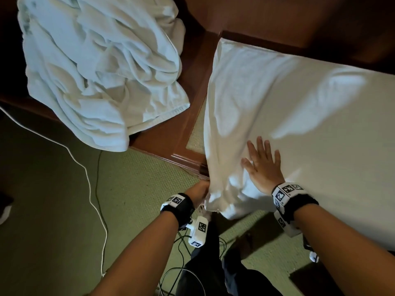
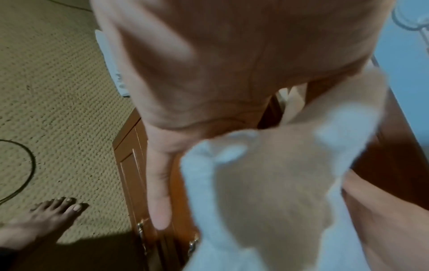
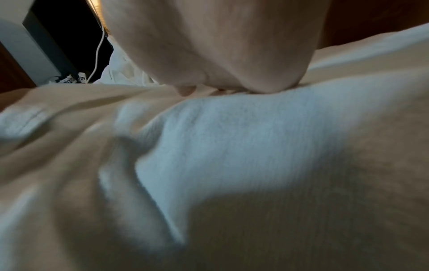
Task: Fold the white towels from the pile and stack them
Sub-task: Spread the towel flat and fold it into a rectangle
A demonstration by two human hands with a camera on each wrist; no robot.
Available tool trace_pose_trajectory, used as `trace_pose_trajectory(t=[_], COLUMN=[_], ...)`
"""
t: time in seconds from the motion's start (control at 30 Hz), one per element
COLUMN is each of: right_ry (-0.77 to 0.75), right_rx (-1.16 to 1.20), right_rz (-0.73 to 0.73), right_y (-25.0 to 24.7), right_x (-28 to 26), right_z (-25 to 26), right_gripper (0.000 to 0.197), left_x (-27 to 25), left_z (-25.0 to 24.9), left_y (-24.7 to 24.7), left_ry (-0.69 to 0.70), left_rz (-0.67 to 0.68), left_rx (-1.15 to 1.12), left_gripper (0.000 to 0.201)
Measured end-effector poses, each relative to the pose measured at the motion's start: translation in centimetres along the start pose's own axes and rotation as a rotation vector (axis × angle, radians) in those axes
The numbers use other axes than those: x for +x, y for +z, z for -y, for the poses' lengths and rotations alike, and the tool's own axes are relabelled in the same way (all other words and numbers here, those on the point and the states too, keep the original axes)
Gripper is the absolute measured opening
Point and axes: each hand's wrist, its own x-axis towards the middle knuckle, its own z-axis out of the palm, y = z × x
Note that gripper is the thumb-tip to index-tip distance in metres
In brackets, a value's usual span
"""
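1. Two hands work one spread towel (image 1: pixel 299 99) on the desk (image 1: pixel 320 22); the right hand (image 1: pixel 261 165) presses flat on it, fingers spread, likely to anchor it.
2. Left hand (image 1: pixel 197 192) pinches the towel's near corner (its grip is blurred in the wrist view), probably for folding.
3. Left of the towel lies the unfolded pile (image 1: pixel 96 67); its far edge is cut off.

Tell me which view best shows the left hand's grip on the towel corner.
Left wrist view: the left hand pinches the towel corner up close. The head view shows that hand half hidden behind the hanging corner. The right wrist view doesn't show it.
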Motion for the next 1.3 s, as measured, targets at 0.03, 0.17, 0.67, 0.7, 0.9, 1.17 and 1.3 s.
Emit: trace_pose_trajectory(t=[0.03,0.17,0.67,0.7,0.9,1.17,1.3], right_ry=[-0.006,-0.026,0.033,0.036,0.065,0.085,0.08], right_rx=[0.001,-0.006,-0.143,-0.142,-0.156,-0.203,-0.21], right_rz=[0.004,0.026,-0.062,-0.065,-0.068,-0.084,-0.096], right_y=[-0.1,0.1,2.4,2.4,2.5,2.8,3.0], right_x=[-0.2,-1.4,-2.7,-2.7,-2.7,-2.5,-2.4], right_z=[-0.1,-0.4,0.4,0.4,0.8,0.7,0.8], right_gripper=[0.064,0.064,0.063,0.063,0.062,0.068,0.068], left_x=[-0.3,-1.9,-2.2,-2.0,-2.8,-2.6,-1.8], left_z=[0.2,-0.1,3.9,4.3,2.3,-0.4,-4.3], left_y=[0.1,-0.8,-7.2,-7.4,-6.9,-7.0,-4.5], left_ry=[0.021,0.13,0.186,0.161,0.24,0.032,0.396], left_rz=[-0.015,-0.254,-0.805,-0.788,-0.946,-0.859,-0.983], left_rx=[0.027,-0.039,-0.091,-0.011,0.109,0.52,0.821], left_gripper=[0.05,0.028,0.041,0.047,0.059,0.024,0.026])
